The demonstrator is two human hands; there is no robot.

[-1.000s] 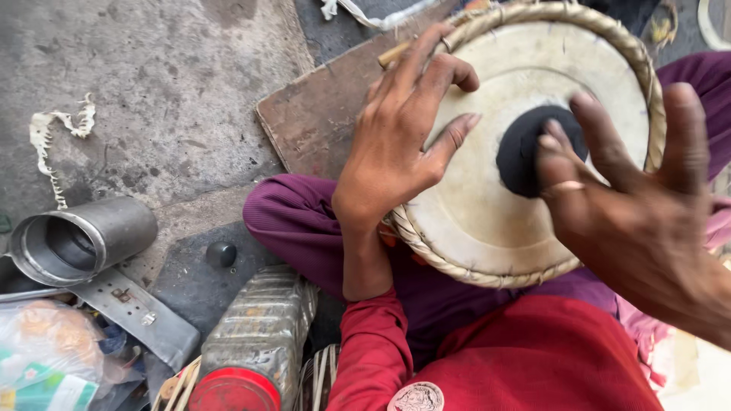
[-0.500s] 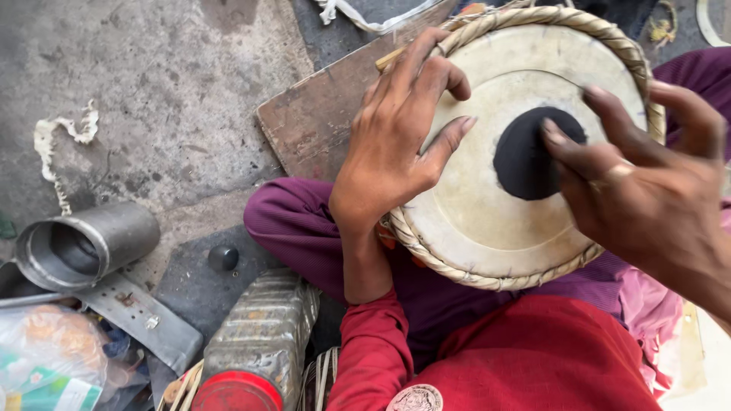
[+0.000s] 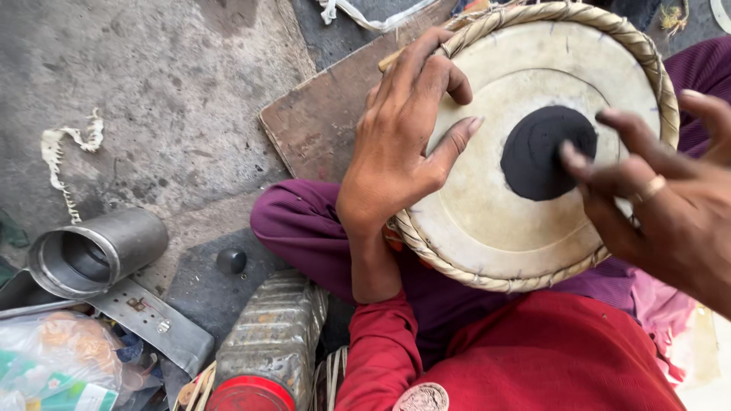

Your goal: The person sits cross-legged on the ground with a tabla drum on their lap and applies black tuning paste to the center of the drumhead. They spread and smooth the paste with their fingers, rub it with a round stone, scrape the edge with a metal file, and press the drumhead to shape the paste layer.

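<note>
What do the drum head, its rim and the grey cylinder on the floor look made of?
Drum head: likely stretched hide, matte cream, scuffed, with a black paste-like patch. Rim: braided straw-coloured lacing, maybe hide or cane. Cylinder: dull grey metal with a soft sheen.

Metal cylinder point(image 3: 95, 255), plastic bottle point(image 3: 270, 342), wooden board point(image 3: 324, 125), frayed cord point(image 3: 65, 156).

Drum point(image 3: 487, 205): pale hide skin, matt, scuffed; centre black patch point(image 3: 544, 152) matt, grainy paste; rim of braided straw-coloured lacing point(image 3: 487, 278), rough; wooden board point(image 3: 327, 125) worn, dusty; metal tube point(image 3: 95, 251) dull grey, smooth; metal strip point(image 3: 152, 320) flat, scratched; plastic bottle point(image 3: 270, 342) ribbed, grimy, glossy red cap; ground point(image 3: 152, 91) rough concrete; red cloth sleeve point(image 3: 381, 358) soft, matt; right hand point(image 3: 670, 205) wears shiny metal ring.
</note>
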